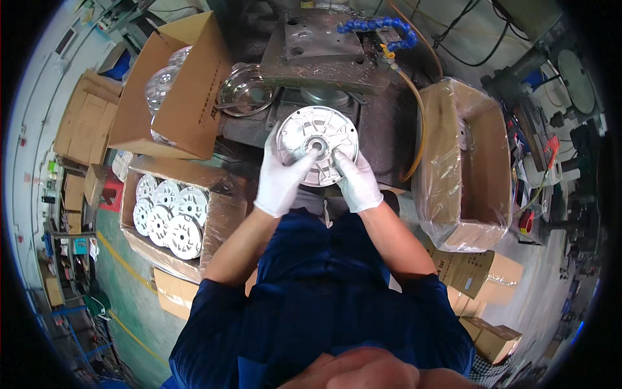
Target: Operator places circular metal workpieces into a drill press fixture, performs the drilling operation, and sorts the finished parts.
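Note:
A round cast-metal cover (317, 129), silvery with ribs, slots and a central bore, is held up in front of me over the edge of the dark machine bed. My left hand (280, 174), in a white glove, grips its left rim, the thumb lying near the hub. On the lower right rim, my gloved right hand (358, 181) closes with its thumb across the face. The fingers behind the disc are hidden. Just behind the cover is a round metal fixture (325, 97), partly covered by it.
At left, an open carton (223, 214) holds several similar covers (184, 236); another carton (194, 110) holds shiny metal bowls (161, 89). A shiny metal bowl (247, 91) sits beside the steel block (324, 42). A blue segmented hose (389, 24) hangs behind. A plastic-lined carton (483, 175) stands right.

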`<move>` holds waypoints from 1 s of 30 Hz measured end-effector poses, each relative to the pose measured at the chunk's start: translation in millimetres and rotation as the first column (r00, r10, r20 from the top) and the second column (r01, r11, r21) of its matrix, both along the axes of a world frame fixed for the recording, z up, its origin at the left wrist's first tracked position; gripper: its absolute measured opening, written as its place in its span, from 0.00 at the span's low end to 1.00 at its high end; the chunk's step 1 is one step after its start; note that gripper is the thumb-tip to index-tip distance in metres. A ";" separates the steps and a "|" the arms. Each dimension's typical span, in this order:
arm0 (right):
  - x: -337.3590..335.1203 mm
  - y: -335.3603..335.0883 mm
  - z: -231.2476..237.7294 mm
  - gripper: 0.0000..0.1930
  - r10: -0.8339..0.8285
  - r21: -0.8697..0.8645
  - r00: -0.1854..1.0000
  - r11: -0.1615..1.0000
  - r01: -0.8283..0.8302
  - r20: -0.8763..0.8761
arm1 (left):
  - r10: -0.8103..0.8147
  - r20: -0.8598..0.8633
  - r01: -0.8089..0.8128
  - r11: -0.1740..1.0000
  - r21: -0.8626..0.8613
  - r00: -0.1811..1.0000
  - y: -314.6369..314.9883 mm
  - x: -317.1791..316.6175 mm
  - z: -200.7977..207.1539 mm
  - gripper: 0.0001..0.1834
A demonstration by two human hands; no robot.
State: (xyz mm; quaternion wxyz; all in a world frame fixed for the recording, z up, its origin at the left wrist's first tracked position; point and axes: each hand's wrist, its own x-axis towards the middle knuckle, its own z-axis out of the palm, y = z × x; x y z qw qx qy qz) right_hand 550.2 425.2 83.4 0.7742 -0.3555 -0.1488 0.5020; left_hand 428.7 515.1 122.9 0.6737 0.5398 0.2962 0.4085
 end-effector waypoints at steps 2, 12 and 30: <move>-1.5 2.9 0.2 0.20 -0.017 -0.021 1.000 1.000 0.017 -0.018 | 0.033 0.100 -0.026 0.997 -0.072 0.994 -0.9 9.5 -2.0 0.45; 32.3 0.3 -6.5 0.38 0.124 -0.145 0.992 0.982 -0.121 0.014 | 0.074 0.022 -0.077 0.990 0.120 0.997 16.6 -3.4 -3.3 0.43; 8.9 16.6 21.0 0.18 0.281 -0.252 0.912 0.945 -0.208 0.299 | 0.157 -0.242 -0.049 0.915 0.400 0.957 68.5 1.9 11.6 0.42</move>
